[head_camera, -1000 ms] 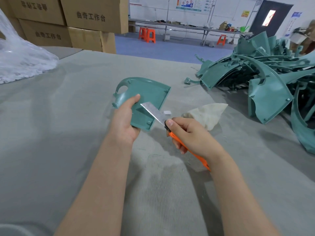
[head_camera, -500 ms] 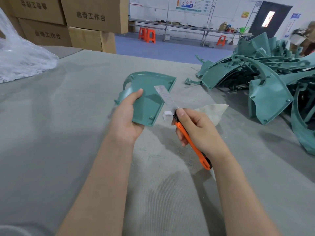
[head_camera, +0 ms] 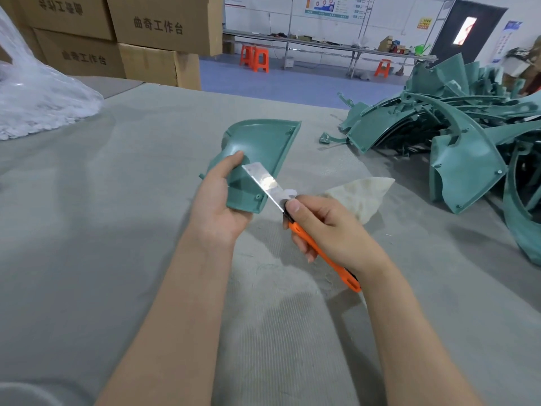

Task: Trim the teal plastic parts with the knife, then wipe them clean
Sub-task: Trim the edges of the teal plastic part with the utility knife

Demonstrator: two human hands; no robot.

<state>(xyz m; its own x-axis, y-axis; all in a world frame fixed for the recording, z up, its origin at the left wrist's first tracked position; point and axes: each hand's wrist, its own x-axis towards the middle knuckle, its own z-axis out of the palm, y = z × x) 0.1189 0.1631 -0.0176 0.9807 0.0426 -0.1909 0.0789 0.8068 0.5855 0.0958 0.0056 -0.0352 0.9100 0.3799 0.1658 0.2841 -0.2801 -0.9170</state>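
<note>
My left hand [head_camera: 218, 203] grips a curved teal plastic part [head_camera: 262, 148] from below, thumb on its inner face, holding it above the grey table. My right hand [head_camera: 328, 230] holds an orange utility knife [head_camera: 322, 256], thumb near the blade's base. The bare metal blade [head_camera: 263, 181] lies across the part's near right edge, pointing up and left. A cream wiping cloth [head_camera: 363, 194] lies on the table just right of the knife.
A large heap of teal plastic parts [head_camera: 456, 136] fills the table's right side. A white plastic bag [head_camera: 38, 104] sits far left, cardboard boxes [head_camera: 140, 36] behind it. The grey felt table [head_camera: 117, 230] spreads around my arms.
The blade swung from pointing up beside the part's right edge back down across its near edge. My left hand tilted the part slightly.
</note>
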